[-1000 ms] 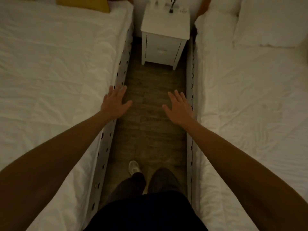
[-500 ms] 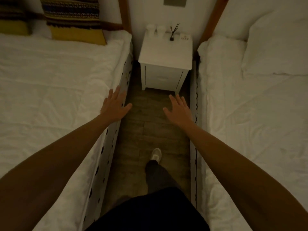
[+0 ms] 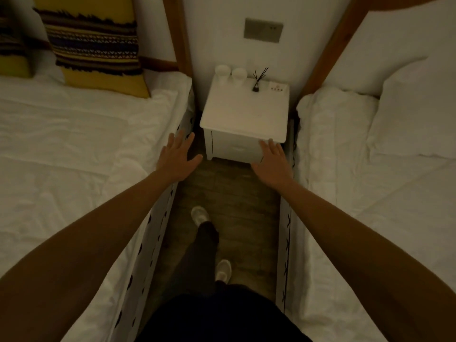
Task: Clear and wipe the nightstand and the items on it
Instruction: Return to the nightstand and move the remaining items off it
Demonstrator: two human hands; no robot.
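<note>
The left hand (image 3: 177,157) reaches forward with fingers spread and straight, holding nothing, over the inner edge of the left bed (image 3: 74,149). The right hand (image 3: 272,162) is likewise spread and bare, its fingertips just at the near right corner of the nightstand (image 3: 244,112), though actual contact cannot be told. The white nightstand stands ahead of both hands, against the far wall between the two beds. Along its far edge, left to right, sit two white cups (image 3: 230,74), a dark reed diffuser (image 3: 256,85) and a small white card (image 3: 278,88). A striped yellow pillow (image 3: 96,48) leans on the left bed; the right bed (image 3: 370,169) carries a white pillow (image 3: 417,119). Wood floor (image 3: 232,193) fills the narrow aisle.
</note>
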